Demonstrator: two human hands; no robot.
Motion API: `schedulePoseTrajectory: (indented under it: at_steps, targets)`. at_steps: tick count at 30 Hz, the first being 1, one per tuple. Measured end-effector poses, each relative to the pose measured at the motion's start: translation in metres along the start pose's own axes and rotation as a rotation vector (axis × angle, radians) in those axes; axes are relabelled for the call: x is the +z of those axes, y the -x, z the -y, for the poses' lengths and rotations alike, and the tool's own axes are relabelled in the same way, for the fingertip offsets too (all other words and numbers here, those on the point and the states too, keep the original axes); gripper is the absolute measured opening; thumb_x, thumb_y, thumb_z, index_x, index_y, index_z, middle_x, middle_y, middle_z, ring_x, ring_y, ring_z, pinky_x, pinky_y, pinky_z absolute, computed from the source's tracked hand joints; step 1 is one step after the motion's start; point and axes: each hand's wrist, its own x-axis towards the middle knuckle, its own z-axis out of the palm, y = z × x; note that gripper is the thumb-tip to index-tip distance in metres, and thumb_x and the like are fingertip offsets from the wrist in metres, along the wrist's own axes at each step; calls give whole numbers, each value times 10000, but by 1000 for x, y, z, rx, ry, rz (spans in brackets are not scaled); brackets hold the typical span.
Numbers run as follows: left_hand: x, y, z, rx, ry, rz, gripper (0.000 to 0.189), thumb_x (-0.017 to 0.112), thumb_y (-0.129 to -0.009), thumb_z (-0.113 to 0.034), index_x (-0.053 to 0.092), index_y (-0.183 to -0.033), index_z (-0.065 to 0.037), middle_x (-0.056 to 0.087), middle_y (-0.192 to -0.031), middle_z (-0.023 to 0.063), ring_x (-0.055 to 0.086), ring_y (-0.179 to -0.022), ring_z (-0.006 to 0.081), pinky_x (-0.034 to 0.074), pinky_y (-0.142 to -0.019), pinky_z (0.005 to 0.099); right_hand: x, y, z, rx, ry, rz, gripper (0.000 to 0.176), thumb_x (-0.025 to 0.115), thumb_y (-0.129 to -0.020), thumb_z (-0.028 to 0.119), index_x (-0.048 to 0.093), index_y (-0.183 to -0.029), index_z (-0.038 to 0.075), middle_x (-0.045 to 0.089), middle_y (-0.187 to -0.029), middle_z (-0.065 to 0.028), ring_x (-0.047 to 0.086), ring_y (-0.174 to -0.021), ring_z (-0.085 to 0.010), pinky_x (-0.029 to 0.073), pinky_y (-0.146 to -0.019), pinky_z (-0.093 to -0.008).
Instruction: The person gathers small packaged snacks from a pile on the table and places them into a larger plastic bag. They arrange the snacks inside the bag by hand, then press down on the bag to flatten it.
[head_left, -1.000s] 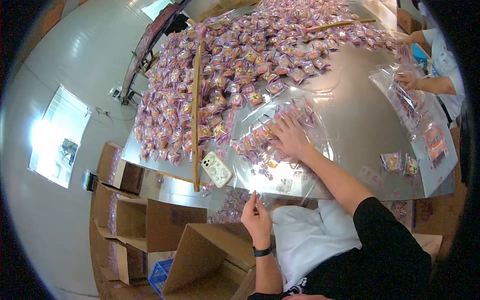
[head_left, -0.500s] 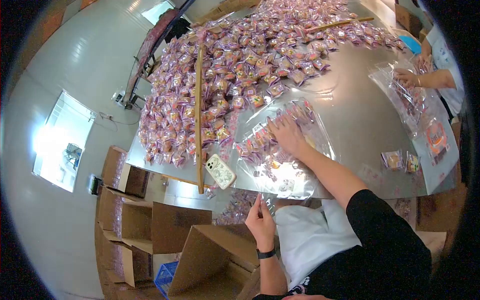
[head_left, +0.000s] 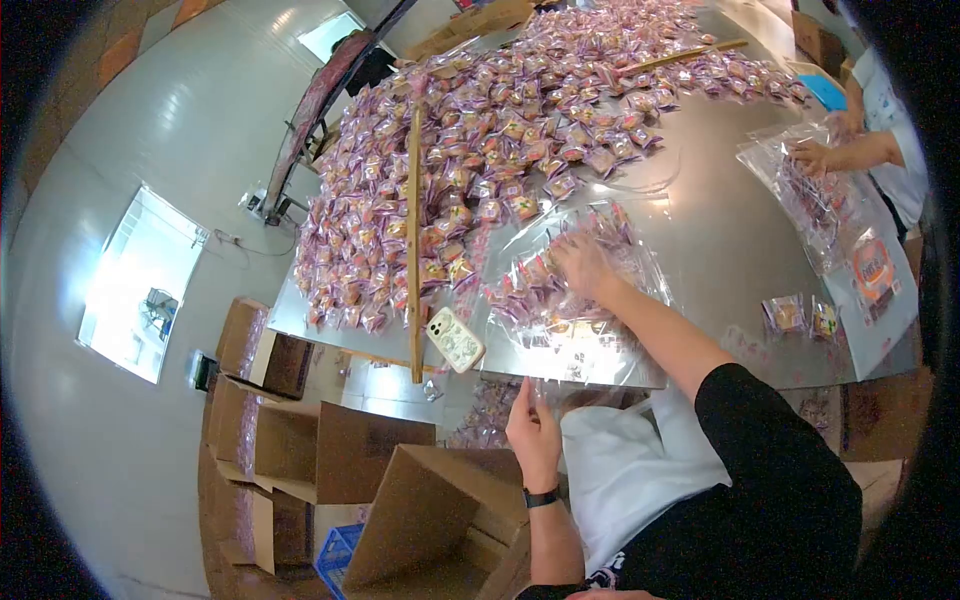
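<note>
A large clear plastic bag (head_left: 655, 290) lies on the metal table, with several small wrapped snack packets (head_left: 530, 272) in rows inside it. My right hand (head_left: 585, 265) rests over these packets, fingers spread and slightly bent, at the upper part of the bag. Down at the table's front edge, my left hand (head_left: 535, 430) pinches the bag's near edge between thumb and fingers. A phone in a patterned pale case (head_left: 455, 340) lies just left of the bag.
A big heap of wrapped packets (head_left: 480, 140) covers the far and left table, crossed by a wooden strip (head_left: 414, 240). At right, a co-worker's hand (head_left: 815, 158) handles another clear bag (head_left: 800, 200). Two loose packets (head_left: 785, 314) lie nearby. Open cardboard boxes (head_left: 430, 520) stand lower left.
My right hand has shifted slightly down and its fingers are more bent over the packets. My left hand has risen a little at the bag's near edge. The view has turned slightly.
</note>
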Motion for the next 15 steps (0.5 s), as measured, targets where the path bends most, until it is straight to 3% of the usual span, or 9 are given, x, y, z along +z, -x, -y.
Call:
schedulePoseTrajectory:
  at_steps: [3, 6, 9, 13, 15]
  targets:
    - [1, 3, -2, 72, -12, -19, 408, 609, -990, -85, 618, -1386, 10, 703, -946, 165, 611, -738, 201, 516, -681, 328, 14, 2, -1, -50, 88, -195, 451, 575, -893, 162, 643, -1314, 14, 567, -1438, -177, 527, -1328, -347, 364, -1169, -470]
    - [0, 6, 3, 94, -3, -17, 398, 605, -1001, -101, 620, -1383, 9, 697, -938, 167, 609, -740, 206, 515, -691, 331, 1, 11, -2, -98, -50, -85, 533, 627, -863, 210, 601, -1365, 32, 530, -1474, -175, 486, -1368, -369, 346, -1176, -510]
    - [-1, 11, 0, 24, 11, 25, 391, 598, -1007, -104, 618, -1380, 16, 709, -982, 188, 623, -759, 211, 520, -714, 333, -35, 17, -3, -207, 99, 90, 590, 653, -884, 292, 549, -1423, 75, 537, -1463, -174, 472, -1380, -386, 327, -1185, -549]
    - [3, 8, 0, 60, 25, 42, 389, 587, -1009, -77, 608, -1381, 32, 722, -1109, 241, 679, -846, 228, 536, -763, 337, -19, 11, -6, -246, 62, -3, 569, 658, -932, 449, 580, -1391, 121, 584, -1367, -198, 496, -1355, -406, 343, -1175, -541]
    - [4, 6, 10, 113, 37, 41, 388, 581, -1006, -52, 605, -1384, 35, 714, -1162, 262, 698, -896, 225, 540, -782, 332, -12, 8, -7, -263, 20, -77, 511, 661, -923, 384, 608, -1362, 128, 616, -1331, -181, 550, -1305, -390, 400, -1140, -515]
